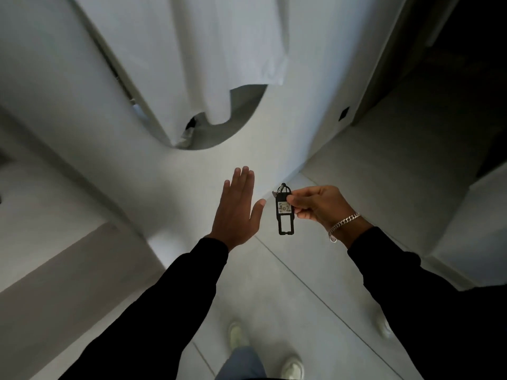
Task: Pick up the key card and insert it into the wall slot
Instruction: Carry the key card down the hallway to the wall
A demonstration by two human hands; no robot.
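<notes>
The right hand (315,205) pinches the black key card (284,212) between thumb and fingers, the card hanging upright just beside the left thumb; the left hand (236,208) is spread flat and empty, fingers straight, close to the white wall (192,171); a silver bracelet (343,224) circles the right wrist.

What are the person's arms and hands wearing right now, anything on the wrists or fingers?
Both arms are in long black sleeves: left sleeve, right sleeve. Both end at the wrist. The left hand is bare, with no glove or ring visible. The right hand is also ungloved; a silver chain-link bracelet sits on its wrist.
</notes>
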